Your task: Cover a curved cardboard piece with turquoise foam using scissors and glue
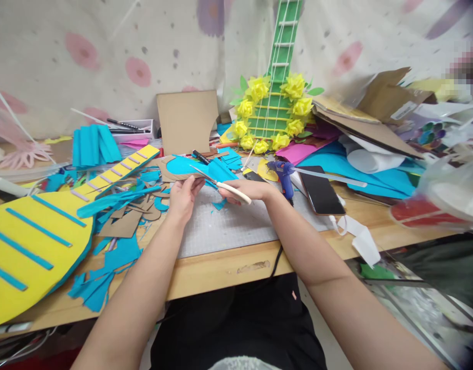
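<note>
My right hand (236, 192) is closed around scissors (242, 193) with a cream-white handle. Their blades point up and left across bright blue paper. My left hand (185, 198) pinches the near edge of a cardboard piece with a rounded blue paper shape (182, 165) on it. How far the fingertips wrap under that edge is partly hidden. A folded blue strip (222, 170) stands up just behind the scissors. Both hands are over a grey cutting mat (221, 226). Small blue scraps (220, 205) lie on the mat below the scissors.
To the left lie a yellow guitar-shaped craft (32, 226), blue offcuts (109, 270) and cardboard scraps (123, 224). A green craft neck with yellow flowers (277, 103) stands behind. Rightward are a blue glue gun (285, 180), a phone (321, 190) and a bagged red-and-white cup (417, 210).
</note>
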